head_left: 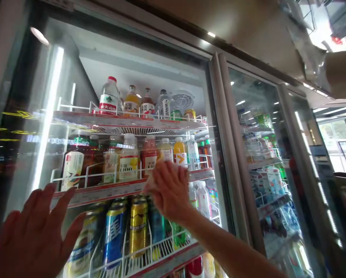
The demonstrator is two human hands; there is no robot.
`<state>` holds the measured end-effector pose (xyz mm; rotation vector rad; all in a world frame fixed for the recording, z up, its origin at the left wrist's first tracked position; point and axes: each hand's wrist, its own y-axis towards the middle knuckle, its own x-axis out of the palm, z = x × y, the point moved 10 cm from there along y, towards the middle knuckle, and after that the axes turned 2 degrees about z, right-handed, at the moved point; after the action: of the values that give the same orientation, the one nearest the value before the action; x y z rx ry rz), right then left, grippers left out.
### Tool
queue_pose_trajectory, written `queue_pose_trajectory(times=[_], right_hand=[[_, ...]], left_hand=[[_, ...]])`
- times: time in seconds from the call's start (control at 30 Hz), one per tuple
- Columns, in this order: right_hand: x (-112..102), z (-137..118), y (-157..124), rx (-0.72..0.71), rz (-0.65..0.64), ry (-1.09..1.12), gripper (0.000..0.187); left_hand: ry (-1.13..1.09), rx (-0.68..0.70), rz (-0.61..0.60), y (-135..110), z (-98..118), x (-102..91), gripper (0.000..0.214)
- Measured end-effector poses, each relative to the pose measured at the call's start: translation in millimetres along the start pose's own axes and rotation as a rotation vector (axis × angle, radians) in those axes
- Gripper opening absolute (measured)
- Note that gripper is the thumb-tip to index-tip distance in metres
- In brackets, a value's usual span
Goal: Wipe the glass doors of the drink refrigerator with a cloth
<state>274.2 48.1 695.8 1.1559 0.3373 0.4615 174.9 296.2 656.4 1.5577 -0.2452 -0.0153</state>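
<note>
At middle shelf (109, 192): right hand (169, 193) by bottles (164, 151), fingers released, empty.
Left hand (30, 235) spread, released, at door (19, 154); judged best: lift bottles clear of rail (111, 172).

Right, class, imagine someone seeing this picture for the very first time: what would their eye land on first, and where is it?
First the two hands: the right hand spread in the centre, in front of the bottles on the middle shelf, and the left hand open at the lower left. Next come the shiny blue and gold cans just beneath, then the red-capped water bottle at the very top.
</note>
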Motion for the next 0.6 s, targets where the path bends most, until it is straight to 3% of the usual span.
queue_pose_trajectory(times=[0.03,0.1,0.2,0.23,0.3,0.4,0.43,0.47,0.5,0.6], right_hand=[[0.2,-13.0,-8.5,-0.074,-0.015,0.027,0.055],[-5.7,9.1,-23.8,0.012,0.018,-0.001,0.053],[-20.2,92.7,-52.5,0.5,0.135,-0.155,0.054],[-22.7,102.6,-61.3,0.604,0.164,-0.186,0.055],[-17.3,78.3,-64.2,0.566,0.146,-0.159,0.058],[-1.9,-14.3,-60.1,0.12,0.004,0.024,0.061],[-1.0,-29.8,-64.1,0.034,-0.034,0.065,0.061],[-3.3,-28.7,-68.2,0.024,-0.045,0.069,0.059],[-7.3,-12.0,-71.8,0.089,-0.034,0.04,0.058],[-21.7,74.3,-87.9,0.559,0.053,-0.116,0.057]], left_hand=[[0.042,-0.001,-0.025,-0.2,0.8,1.0,0.065],[0.113,0.013,-0.05,-0.3,4.7,1.0,0.066],[0.14,0.018,-0.046,-0.1,9.1,-0.6,0.066],[0.142,0.016,-0.046,-0.1,9.5,-0.7,0.066],[0.144,0.01,-0.052,-0.1,9.1,-0.2,0.065],[0.146,0.015,-0.055,0.4,8.7,-1.4,0.065],[0.149,0.023,-0.062,0.6,9.5,-1.5,0.065],[0.154,0.032,-0.069,0.8,10.7,-1.5,0.065],[0.164,0.037,-0.073,1.0,12.0,-1.8,0.065],[0.207,0.043,-0.102,1.2,16.1,-0.7,0.066]])
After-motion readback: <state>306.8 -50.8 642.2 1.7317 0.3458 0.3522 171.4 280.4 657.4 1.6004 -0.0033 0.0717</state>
